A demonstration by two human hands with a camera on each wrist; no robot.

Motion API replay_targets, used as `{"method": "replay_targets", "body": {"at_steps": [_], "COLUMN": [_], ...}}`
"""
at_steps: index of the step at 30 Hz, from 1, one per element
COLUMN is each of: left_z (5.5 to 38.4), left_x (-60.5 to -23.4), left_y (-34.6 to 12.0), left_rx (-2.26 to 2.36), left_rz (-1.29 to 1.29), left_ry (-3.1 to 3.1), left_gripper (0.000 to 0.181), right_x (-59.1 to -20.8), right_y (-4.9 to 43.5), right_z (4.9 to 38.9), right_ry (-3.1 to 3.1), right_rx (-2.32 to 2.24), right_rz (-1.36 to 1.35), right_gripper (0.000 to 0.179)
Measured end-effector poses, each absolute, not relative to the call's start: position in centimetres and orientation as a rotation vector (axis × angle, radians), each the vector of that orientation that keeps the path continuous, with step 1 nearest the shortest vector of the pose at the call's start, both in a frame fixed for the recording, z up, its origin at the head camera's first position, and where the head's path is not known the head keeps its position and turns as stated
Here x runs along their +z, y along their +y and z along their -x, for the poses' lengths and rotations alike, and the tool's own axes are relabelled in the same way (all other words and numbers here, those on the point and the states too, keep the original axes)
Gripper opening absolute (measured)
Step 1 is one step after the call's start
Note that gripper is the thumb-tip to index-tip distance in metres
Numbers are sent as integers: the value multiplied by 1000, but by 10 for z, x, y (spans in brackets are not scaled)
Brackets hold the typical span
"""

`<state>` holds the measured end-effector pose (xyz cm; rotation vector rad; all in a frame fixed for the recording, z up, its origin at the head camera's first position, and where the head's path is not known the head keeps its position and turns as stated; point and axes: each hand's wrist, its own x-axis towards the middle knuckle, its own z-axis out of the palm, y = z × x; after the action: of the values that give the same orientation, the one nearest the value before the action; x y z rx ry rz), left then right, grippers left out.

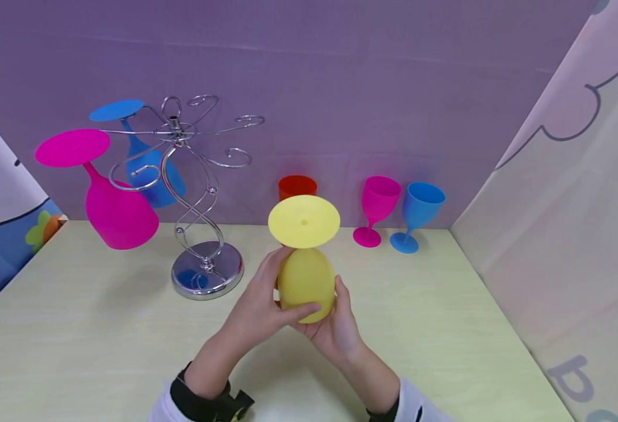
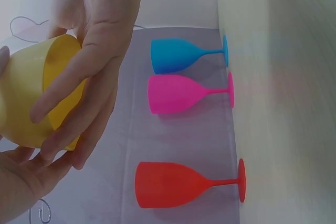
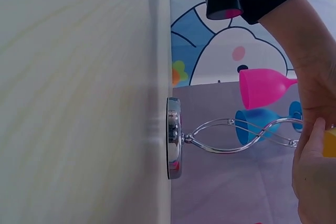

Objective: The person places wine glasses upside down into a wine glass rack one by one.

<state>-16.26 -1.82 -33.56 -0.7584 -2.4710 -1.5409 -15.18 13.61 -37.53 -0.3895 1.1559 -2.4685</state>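
Both hands hold a yellow plastic goblet (image 1: 307, 281) upside down above the table, its round foot uppermost. The left hand (image 1: 261, 302) grips the bowl from the left, thumb across its near side. From the right and below, the right hand (image 1: 336, 331) holds the bowl; in the left wrist view its fingers (image 2: 68, 85) lie across the rim. To the left stands a chrome spiral goblet rack (image 1: 203, 217) with curled arms. A pink goblet (image 1: 119, 214) and a blue goblet (image 1: 156, 176) hang inverted from it.
At the table's back edge stand an upright red goblet (image 2: 170, 184), partly hidden in the head view, a pink goblet (image 1: 380, 198) and a blue goblet (image 1: 421, 205). Behind the pale table (image 1: 103, 346) is a purple backdrop (image 1: 340, 88); a printed sheet (image 1: 567, 234) borders the right.
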Motion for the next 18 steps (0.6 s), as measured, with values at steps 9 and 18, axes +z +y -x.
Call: {"method": "replay_targets", "body": {"at_steps": [9, 18], "left_z": [162, 160], "left_x": [-333, -331], "left_y": [-18, -19], "left_rx": [-1529, -1522], "left_rz": [752, 757], "left_ry": [-2468, -2413], "left_gripper": [88, 87], "right_x": [-376, -376], "right_y": [136, 136], "right_z": [153, 153], "right_ry": [1144, 1137], "right_rx": [-2472, -2472], "right_rz": [434, 441], "right_gripper": [56, 54]}}
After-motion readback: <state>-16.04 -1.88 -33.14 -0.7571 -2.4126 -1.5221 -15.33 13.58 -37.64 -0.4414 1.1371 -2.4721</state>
